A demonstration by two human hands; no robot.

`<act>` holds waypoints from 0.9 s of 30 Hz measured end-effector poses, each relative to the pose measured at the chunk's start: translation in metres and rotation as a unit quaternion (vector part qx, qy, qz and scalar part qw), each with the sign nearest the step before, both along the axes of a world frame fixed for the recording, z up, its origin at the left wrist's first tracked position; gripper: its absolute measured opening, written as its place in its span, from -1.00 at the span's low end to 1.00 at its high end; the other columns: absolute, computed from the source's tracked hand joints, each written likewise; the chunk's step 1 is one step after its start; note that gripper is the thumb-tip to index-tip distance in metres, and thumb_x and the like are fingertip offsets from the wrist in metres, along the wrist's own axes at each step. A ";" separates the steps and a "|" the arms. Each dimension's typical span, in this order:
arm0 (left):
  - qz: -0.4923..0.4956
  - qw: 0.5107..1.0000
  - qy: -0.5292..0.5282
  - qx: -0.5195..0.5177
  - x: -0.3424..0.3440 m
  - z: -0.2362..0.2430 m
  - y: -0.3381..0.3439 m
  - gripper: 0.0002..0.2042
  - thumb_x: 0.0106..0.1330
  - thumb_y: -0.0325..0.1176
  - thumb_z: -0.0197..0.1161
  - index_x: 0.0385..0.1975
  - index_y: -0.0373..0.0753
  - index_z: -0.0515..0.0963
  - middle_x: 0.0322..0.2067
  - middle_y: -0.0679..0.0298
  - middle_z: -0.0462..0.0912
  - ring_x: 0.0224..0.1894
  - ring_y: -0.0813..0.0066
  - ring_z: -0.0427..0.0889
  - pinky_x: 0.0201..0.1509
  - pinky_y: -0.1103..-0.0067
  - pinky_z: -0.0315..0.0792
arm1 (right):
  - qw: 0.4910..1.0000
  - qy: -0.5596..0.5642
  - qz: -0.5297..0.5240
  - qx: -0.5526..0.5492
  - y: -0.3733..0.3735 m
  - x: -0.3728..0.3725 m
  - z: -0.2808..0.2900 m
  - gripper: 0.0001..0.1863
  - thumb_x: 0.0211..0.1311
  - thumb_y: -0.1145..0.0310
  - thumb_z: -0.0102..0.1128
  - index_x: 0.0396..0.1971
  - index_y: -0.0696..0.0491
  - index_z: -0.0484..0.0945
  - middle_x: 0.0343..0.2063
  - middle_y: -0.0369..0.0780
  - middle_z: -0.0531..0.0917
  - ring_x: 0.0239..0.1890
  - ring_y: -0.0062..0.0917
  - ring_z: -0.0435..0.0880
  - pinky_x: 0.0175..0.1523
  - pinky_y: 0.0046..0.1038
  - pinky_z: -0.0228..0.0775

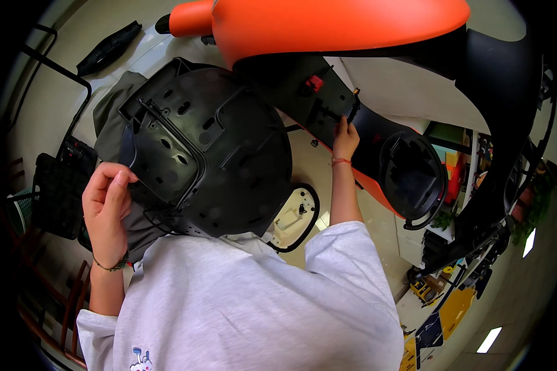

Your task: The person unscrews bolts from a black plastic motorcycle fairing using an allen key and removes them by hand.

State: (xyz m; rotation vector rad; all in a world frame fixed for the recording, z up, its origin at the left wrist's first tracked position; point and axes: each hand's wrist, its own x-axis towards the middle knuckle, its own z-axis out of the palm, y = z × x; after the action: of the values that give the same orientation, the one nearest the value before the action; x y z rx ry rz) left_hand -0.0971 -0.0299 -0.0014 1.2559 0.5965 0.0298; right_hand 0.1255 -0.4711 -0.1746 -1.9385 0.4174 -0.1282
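A large rounded black plastic shell [241,142], with slots, holes and raised ribs, fills the space in front of my body. My left hand [107,201] is closed at its left side, thumb and fingers pinching a thin dark edge there. Farther right, my right hand [346,141] reaches out over the dark floorboard [374,123] of an orange and black scooter body. Its fingers are pinched at a thin black T-shaped piece [335,115]; the exact kind of piece is unclear. A small red object [314,83] sits on the floorboard just beyond.
The scooter's orange body panel [340,25] arches overhead at the far side. A cream, black-rimmed part [294,217] lies on the floor. At the left are an open black case [57,195] and a long black panel [109,48]. Shelves with goods [455,164] stand at right.
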 end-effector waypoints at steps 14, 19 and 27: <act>0.055 0.998 0.041 0.015 -0.001 0.001 -0.008 -0.86 0.40 -0.36 0.03 -0.39 -0.24 0.42 -0.66 0.58 0.22 -0.70 0.89 0.00 -0.64 0.78 -0.15 | 0.810 -0.156 0.163 -0.541 -0.042 0.124 -0.044 -0.81 0.08 0.38 0.14 -0.28 -0.01 0.65 -0.39 -0.19 0.54 -0.24 -0.29 0.54 -0.20 -0.29 0.42; 0.070 0.996 0.048 -0.007 -0.001 0.000 -0.009 -0.86 0.40 -0.34 0.01 -0.40 -0.22 0.38 -0.62 0.56 0.25 -0.70 0.89 0.02 -0.64 0.78 -0.13 | 0.776 -0.128 0.184 -0.590 -0.045 0.116 -0.076 -0.80 0.07 0.33 0.18 -0.26 -0.14 0.63 -0.40 -0.31 0.53 -0.27 -0.39 0.55 -0.23 -0.35 0.47; 0.076 0.995 0.064 -0.012 0.003 0.000 -0.008 -0.85 0.39 -0.32 0.03 -0.42 -0.21 0.35 -0.60 0.55 0.25 -0.70 0.88 0.02 -0.63 0.79 -0.12 | 0.730 -0.056 0.267 -0.627 -0.037 0.075 -0.097 -0.73 0.08 0.34 0.16 -0.16 -0.09 0.58 -0.35 -0.32 0.52 -0.22 -0.43 0.53 -0.22 -0.38 0.49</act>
State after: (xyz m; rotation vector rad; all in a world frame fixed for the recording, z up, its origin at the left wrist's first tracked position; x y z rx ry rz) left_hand -0.0941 -0.0378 -0.0014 1.1925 0.8012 0.0695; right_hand 0.2008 -0.5077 -0.2715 -3.2772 -0.5162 -0.1665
